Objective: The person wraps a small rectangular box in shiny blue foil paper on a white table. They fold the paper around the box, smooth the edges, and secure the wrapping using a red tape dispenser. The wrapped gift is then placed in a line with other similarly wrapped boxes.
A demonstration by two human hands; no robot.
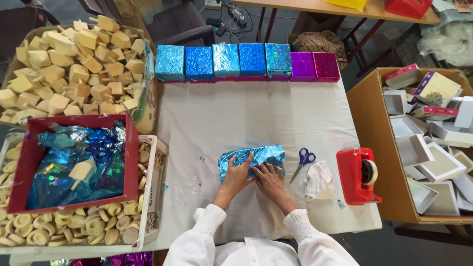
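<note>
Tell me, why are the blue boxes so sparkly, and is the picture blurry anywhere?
In the head view, the foil on the row of wrapped boxes and on the blue parcel under both hands catches the light in bright glints; the white cloth is evenly lit with soft shadows; the hands look sharp, and the edges bend slightly outward.

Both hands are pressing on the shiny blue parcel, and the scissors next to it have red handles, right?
Not quite. In the head view the scissors have blue handles, not red. The left hand and right hand do press on the shiny blue parcel, with the scissors beside it.
</note>
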